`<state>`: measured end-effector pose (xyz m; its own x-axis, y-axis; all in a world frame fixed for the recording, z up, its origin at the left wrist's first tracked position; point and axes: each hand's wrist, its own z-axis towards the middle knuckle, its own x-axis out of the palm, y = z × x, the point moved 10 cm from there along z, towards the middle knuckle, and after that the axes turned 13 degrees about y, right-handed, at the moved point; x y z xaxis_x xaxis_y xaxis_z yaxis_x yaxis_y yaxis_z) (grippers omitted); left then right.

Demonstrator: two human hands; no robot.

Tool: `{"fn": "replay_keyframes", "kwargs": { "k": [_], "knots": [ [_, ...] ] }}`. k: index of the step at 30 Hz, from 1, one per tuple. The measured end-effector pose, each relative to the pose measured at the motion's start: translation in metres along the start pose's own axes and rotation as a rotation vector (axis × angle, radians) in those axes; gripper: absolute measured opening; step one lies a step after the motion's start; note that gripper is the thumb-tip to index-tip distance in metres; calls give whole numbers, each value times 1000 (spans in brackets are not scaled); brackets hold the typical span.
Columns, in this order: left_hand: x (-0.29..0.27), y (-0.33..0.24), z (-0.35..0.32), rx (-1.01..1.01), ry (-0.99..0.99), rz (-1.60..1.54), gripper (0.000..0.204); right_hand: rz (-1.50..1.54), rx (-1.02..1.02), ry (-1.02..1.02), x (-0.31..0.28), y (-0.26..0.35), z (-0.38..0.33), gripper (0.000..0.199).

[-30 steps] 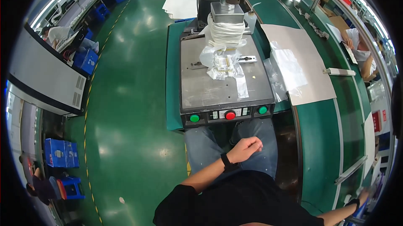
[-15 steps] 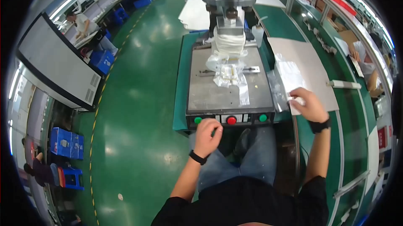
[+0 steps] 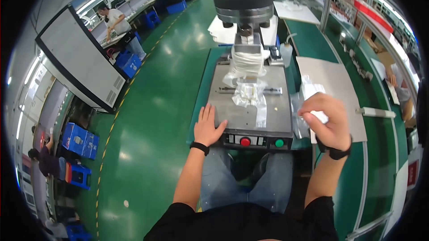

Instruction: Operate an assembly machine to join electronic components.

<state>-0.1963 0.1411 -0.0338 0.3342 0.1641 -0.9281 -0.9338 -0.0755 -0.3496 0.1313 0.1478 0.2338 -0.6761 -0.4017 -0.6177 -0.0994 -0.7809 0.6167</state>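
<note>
My left hand lies open, fingers spread, over the left front corner of the press's grey metal plate. At the right of the plate, my right hand is closed, thumb and fingers pinched together. Something small and white shows between its fingers, too hidden to name. Just beyond that hand lie a white stack and clear plastic film. Mid-plate, a fixture wrapped in clear plastic sits on a metal bar. Above it is the press head, wrapped in white material.
On the press's front panel are a red button and a green button. A squeeze bottle stands behind the plate. Grey-brown board covers part of the right bench. A tall grey cabinet and co-workers are farther off.
My left hand has moved up from the front panel onto the plate's corner and spread its fingers. The right hand has turned, still pinched beside the white stack. The view has shifted.
</note>
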Motion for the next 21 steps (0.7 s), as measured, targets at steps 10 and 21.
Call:
{"fn": "replay_keyframes", "kwargs": {
  "k": [10,21],
  "knots": [
    [16,12,14,-54,96,41,88,194,-562,-188,-8,101,-97,70],
    [9,-1,12,-29,128,25,98,457,-635,-62,-7,101,-92,26]
  ]
}}
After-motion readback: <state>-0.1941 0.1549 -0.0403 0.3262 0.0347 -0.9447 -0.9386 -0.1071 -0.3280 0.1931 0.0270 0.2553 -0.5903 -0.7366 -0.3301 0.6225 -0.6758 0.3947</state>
